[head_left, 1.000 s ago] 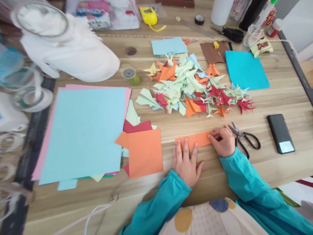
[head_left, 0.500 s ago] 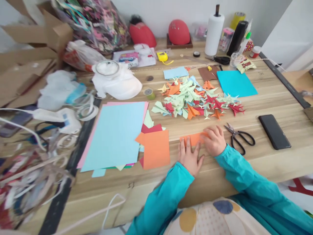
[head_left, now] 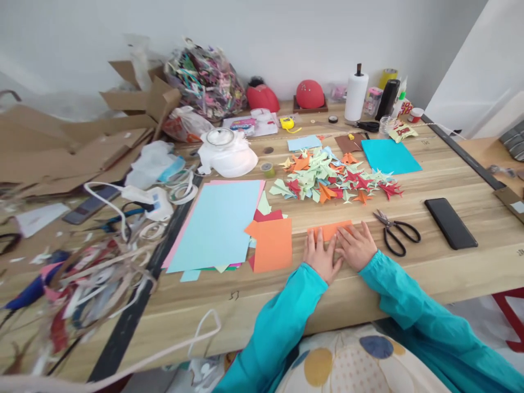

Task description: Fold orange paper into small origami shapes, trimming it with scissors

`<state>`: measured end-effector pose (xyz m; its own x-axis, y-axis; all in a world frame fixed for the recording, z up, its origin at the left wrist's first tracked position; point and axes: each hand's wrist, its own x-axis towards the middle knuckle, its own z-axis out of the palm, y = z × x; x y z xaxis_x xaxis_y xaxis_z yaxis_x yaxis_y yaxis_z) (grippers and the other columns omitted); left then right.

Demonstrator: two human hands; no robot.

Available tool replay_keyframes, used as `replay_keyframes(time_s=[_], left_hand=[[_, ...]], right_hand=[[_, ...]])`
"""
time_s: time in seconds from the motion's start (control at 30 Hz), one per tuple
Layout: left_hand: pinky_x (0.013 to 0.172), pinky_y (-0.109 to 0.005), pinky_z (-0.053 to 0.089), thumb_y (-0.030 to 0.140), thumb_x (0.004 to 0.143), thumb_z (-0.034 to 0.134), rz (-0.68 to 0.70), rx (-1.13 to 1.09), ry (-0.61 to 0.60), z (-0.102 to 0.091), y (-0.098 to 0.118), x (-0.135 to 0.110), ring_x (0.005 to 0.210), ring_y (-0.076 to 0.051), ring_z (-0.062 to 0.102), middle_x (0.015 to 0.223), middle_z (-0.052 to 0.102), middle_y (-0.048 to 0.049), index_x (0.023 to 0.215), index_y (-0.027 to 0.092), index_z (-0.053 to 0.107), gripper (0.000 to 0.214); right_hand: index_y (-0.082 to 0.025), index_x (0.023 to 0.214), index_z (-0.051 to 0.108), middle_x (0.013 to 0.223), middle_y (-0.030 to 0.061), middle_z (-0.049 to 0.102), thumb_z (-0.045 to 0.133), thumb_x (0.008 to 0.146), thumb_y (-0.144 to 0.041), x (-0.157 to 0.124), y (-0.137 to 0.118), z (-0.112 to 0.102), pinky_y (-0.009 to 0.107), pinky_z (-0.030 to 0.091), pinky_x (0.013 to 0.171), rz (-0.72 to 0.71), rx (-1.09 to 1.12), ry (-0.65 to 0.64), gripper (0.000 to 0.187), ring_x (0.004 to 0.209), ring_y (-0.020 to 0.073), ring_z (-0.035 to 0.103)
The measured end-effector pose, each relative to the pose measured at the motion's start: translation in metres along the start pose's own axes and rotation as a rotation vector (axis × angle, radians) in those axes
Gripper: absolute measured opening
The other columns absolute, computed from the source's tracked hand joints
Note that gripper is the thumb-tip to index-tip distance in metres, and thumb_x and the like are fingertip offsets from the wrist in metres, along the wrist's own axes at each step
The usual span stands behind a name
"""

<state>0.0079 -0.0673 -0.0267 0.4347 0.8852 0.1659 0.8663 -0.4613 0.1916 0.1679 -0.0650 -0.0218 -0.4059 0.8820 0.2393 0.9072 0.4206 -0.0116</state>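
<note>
Just right of centre frame, the left hand (head_left: 320, 260) spreads its fingers, seemingly anchoring the orange strip (head_left: 329, 231); the right hand (head_left: 358, 246), fingers slightly parted, apparently flattens it.

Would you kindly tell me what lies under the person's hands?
An orange paper strip, its far edge showing, lies partly under the left hand and right hand. Both cover parts of it, so its full outline cannot be seen.

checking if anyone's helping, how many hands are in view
2: the left hand, fingers on the left part of the orange strip, and the right hand beside it, at the strip's right part.
</note>
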Motion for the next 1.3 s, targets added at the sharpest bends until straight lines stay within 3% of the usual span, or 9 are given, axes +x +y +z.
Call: replay_keyframes(time_s=[0.17,0.37,0.63,0.97,1.3], left_hand=[[0.100,-0.056,0.020,0.057,0.071,0.049,0.016,0.020,-0.013,-0.002,-0.001,-0.001,0.129,-0.044,0.014,0.141,0.026,-0.0171,0.135,0.022,0.033,0.075],[0.101,-0.055,0.019,0.060,0.070,0.048,0.034,0.028,0.001,-0.001,-0.002,-0.002,0.129,-0.044,0.016,0.140,0.027,-0.0187,0.135,0.020,0.033,0.077],[0.105,-0.051,0.016,0.058,0.075,0.043,0.048,0.039,-0.002,0.002,-0.010,-0.006,0.132,-0.036,0.016,0.142,0.028,-0.0165,0.133,0.017,0.037,0.071],[0.108,-0.049,0.017,0.047,0.080,0.041,0.104,0.040,-0.070,-0.015,-0.044,-0.021,0.131,-0.027,0.025,0.140,0.036,-0.0094,0.134,0.014,0.034,0.064],[0.108,-0.049,0.016,0.043,0.081,0.039,0.087,0.041,-0.088,-0.023,-0.053,-0.027,0.131,-0.026,0.027,0.139,0.037,-0.0064,0.132,0.015,0.038,0.058]], right_hand=[[-0.019,0.128,0.046,0.134,0.0120,0.044,0.041,0.084,-0.050,-0.004,0.003,0.001,0.051,0.020,0.103,-0.038,-0.017,-0.123,0.054,0.125,0.0304,0.034],[-0.021,0.131,0.041,0.137,0.0118,0.040,0.038,0.083,-0.055,-0.006,0.004,0.002,0.057,0.016,0.102,-0.024,-0.010,-0.135,0.059,0.128,0.0319,0.030],[-0.022,0.131,0.040,0.137,0.0104,0.040,0.031,0.086,-0.055,-0.007,0.011,0.001,0.055,0.015,0.104,-0.045,0.017,-0.133,0.057,0.126,0.0279,0.035],[-0.025,0.131,0.039,0.134,0.0080,0.044,0.032,0.089,-0.045,-0.025,0.033,-0.005,0.057,0.014,0.103,0.016,-0.018,-0.084,0.047,0.126,0.0251,0.036],[-0.023,0.132,0.038,0.135,0.0085,0.043,0.031,0.090,-0.045,-0.030,0.037,-0.003,0.058,0.011,0.103,0.030,-0.011,-0.069,0.048,0.127,0.0263,0.035]])
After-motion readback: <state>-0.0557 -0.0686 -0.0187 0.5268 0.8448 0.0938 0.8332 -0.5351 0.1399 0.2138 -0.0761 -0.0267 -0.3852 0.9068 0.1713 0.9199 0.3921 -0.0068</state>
